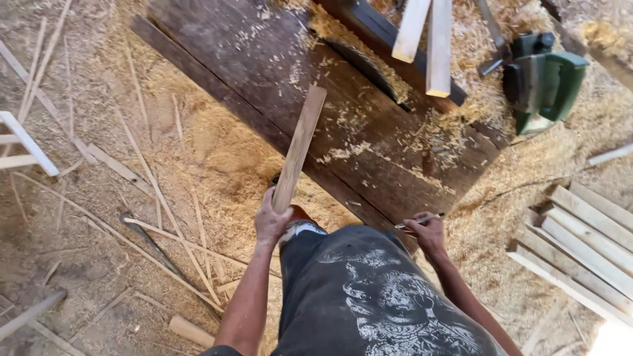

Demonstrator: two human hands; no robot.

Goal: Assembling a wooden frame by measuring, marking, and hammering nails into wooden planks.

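My left hand [270, 221] grips the near end of a narrow wooden slat [300, 146] that slants up and away over the edge of a dark saw table [264, 53]. My right hand [428, 234] holds a thin pencil-like stick [417, 221] at the table's near edge. A circular saw blade [359, 62] rises from a slot in the table, beyond the slat's far end. My dark printed shirt fills the bottom of the view.
Two pale slats [425, 39] lie across the table's far side. A green electric planer [544, 79] sits in sawdust at the upper right. A stack of pale boards [583, 244] lies at the right. Thin offcuts and shavings litter the floor at the left.
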